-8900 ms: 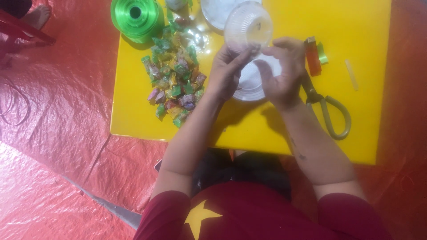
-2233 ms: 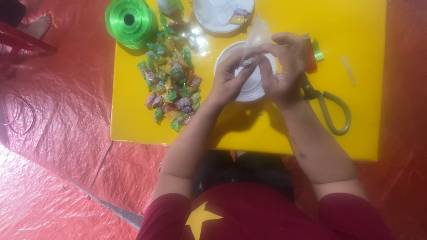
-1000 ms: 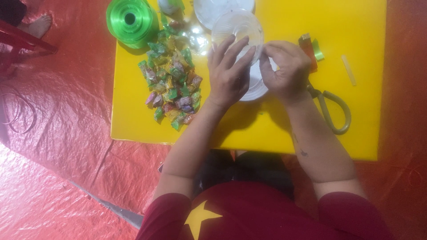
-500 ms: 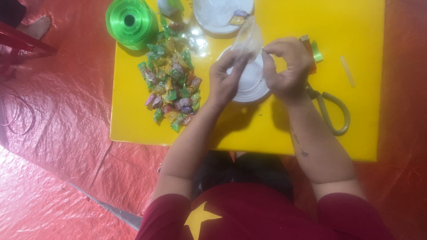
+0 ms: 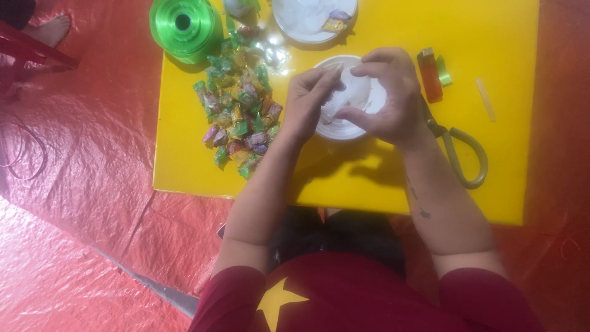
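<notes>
Fingertips of both hands pinch a clear plastic wrap (image 5: 356,92) over a white round dish (image 5: 344,126) on the yellow table (image 5: 504,154). The left hand (image 5: 307,107) has slid inward since half a second ago; the right hand (image 5: 387,98) now curls closer, gathering the wrap. Wrapped candies (image 5: 239,114) lie left, a green ribbon spool (image 5: 183,26) beyond, scissors (image 5: 461,154) right.

Both hands (image 5: 362,101) lowered clear wrap (image 5: 353,95) onto white lid (image 5: 344,126).
</notes>
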